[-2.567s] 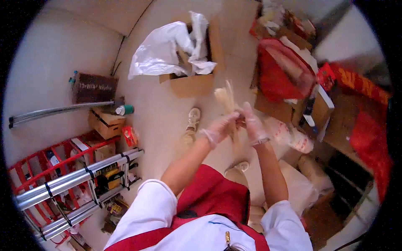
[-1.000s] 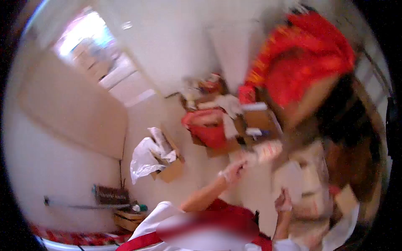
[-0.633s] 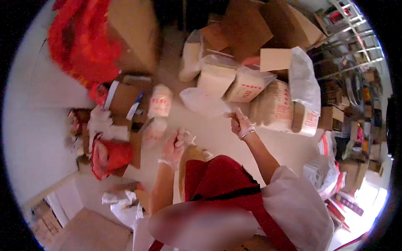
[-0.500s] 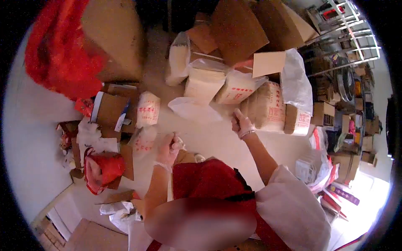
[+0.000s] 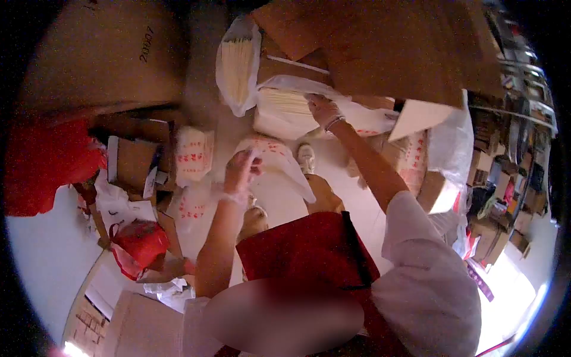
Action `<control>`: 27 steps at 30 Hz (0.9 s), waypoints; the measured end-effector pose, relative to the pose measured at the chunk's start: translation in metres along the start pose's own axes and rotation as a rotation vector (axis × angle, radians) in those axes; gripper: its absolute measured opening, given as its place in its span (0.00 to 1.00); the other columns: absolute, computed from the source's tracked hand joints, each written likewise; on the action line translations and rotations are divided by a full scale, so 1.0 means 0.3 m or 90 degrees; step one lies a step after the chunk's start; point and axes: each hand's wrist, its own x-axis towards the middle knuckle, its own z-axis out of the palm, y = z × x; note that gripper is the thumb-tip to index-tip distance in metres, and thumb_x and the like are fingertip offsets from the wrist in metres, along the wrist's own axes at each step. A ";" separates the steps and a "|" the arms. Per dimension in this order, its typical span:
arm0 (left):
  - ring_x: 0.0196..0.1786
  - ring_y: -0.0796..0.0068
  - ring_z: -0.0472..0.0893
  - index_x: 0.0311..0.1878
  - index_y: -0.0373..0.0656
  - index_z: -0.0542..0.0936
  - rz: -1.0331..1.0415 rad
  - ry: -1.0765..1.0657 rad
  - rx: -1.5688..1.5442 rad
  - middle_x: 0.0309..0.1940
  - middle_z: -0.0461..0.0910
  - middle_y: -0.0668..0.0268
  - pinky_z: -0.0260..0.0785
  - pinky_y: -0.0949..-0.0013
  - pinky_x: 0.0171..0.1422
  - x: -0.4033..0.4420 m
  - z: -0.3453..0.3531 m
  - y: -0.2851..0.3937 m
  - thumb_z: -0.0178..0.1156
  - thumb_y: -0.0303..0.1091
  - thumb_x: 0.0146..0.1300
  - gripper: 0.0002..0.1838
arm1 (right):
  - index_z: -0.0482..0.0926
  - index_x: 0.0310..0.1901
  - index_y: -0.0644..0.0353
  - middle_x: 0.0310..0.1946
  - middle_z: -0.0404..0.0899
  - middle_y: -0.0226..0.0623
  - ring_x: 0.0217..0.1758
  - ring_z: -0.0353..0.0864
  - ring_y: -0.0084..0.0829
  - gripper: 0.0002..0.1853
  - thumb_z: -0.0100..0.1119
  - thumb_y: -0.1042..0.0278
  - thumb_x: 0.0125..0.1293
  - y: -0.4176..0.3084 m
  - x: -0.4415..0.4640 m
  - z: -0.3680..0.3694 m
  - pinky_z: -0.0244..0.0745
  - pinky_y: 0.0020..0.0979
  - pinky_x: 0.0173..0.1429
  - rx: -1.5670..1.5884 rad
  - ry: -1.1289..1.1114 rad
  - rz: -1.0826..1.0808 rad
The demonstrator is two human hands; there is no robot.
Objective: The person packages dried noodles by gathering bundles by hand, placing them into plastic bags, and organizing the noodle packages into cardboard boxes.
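My right hand [image 5: 326,112], in a clear thin glove, reaches to an open plastic bag [image 5: 284,127] packed with pale thin wooden sticks [image 5: 286,101]. Its fingers are bent against the sticks at the right end of the bag. My left hand [image 5: 241,171], also gloved, is curled beside a loose clear plastic bag [image 5: 278,159] with red print. Its fingertips overlap that bag's edge; whether they pinch it is unclear. Another clear bag of sticks [image 5: 238,74] stands upright at the back.
Large cardboard boxes [image 5: 392,47] crowd the back right, another box [image 5: 107,53] the back left. Packages with red print [image 5: 194,153] stand on the left by a red bag [image 5: 141,244]. More wrapped packages [image 5: 414,156] sit right, before loaded shelves [image 5: 517,160]. My shoe [image 5: 306,157] is below.
The view has shifted toward the packages. My right hand has moved up and left onto the sticks. My left hand has come up to the loose plastic bag, whose red print now shows.
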 end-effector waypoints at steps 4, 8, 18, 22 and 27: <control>0.24 0.85 0.70 0.38 0.40 0.74 0.032 0.031 0.054 0.28 0.74 0.67 0.61 0.80 0.27 0.312 0.186 -0.051 0.57 0.53 0.52 0.23 | 0.65 0.53 0.58 0.48 0.68 0.49 0.52 0.67 0.46 0.23 0.49 0.59 0.57 0.057 0.150 0.147 0.65 0.40 0.53 0.032 -0.111 0.008; 0.26 0.76 0.73 0.42 0.38 0.72 0.112 0.097 0.115 0.32 0.75 0.64 0.66 0.74 0.27 0.626 0.324 -0.186 0.58 0.57 0.49 0.30 | 0.56 0.59 0.59 0.52 0.64 0.50 0.53 0.65 0.49 0.34 0.52 0.52 0.54 0.066 0.186 0.218 0.66 0.42 0.52 -0.107 -0.150 -0.016; 0.21 0.64 0.74 0.26 0.39 0.72 0.196 -0.018 0.528 0.20 0.75 0.58 0.67 0.64 0.25 0.758 0.138 -0.365 0.54 0.36 0.49 0.10 | 0.66 0.52 0.54 0.50 0.68 0.41 0.48 0.71 0.44 0.28 0.45 0.43 0.57 0.123 0.149 0.267 0.68 0.45 0.45 -0.182 -0.094 -0.005; 0.22 0.62 0.77 0.24 0.38 0.72 0.301 -0.067 0.609 0.19 0.75 0.56 0.69 0.63 0.25 0.727 0.131 -0.326 0.56 0.33 0.47 0.08 | 0.68 0.51 0.51 0.44 0.73 0.40 0.45 0.73 0.44 0.23 0.44 0.47 0.59 0.186 0.194 0.272 0.69 0.43 0.45 -0.185 -0.266 0.055; 0.16 0.63 0.73 0.16 0.41 0.69 -0.048 -0.063 0.302 0.10 0.71 0.56 0.63 0.60 0.21 0.625 0.215 -0.095 0.47 0.44 0.56 0.19 | 0.67 0.53 0.48 0.44 0.74 0.43 0.45 0.73 0.45 0.20 0.48 0.56 0.58 0.098 0.182 0.171 0.67 0.41 0.50 -0.071 -0.179 0.060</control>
